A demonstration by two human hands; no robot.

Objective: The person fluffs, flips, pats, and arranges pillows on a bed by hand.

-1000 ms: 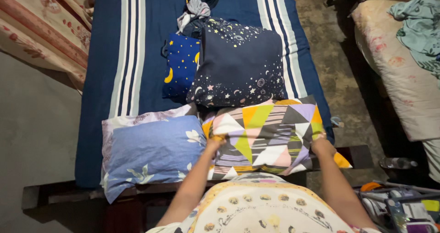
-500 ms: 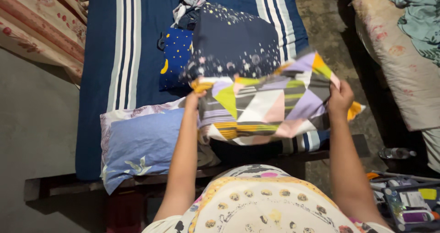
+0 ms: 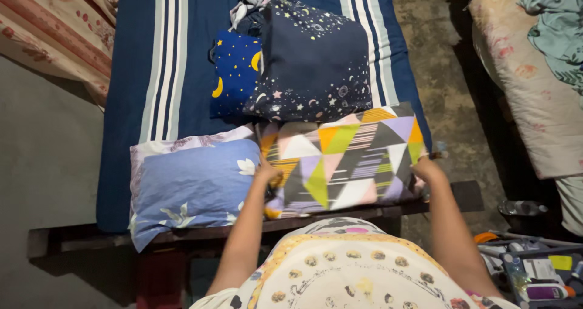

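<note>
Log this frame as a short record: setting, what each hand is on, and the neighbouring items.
setting: striped blue mattress on a dark bed frame
left hand: grips the left edge of the geometric-print pillow
right hand: grips its right edge
beside it: blue floral pillow, to the left
behind it: dark star-print pillow

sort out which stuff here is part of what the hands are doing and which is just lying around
In hand:
- colourful triangle-patterned pillow
- left hand
- right hand

Lying about:
- pale blue floral pillow
- dark starry pillow
- blue moon-print cushion
- blue striped mattress
</note>
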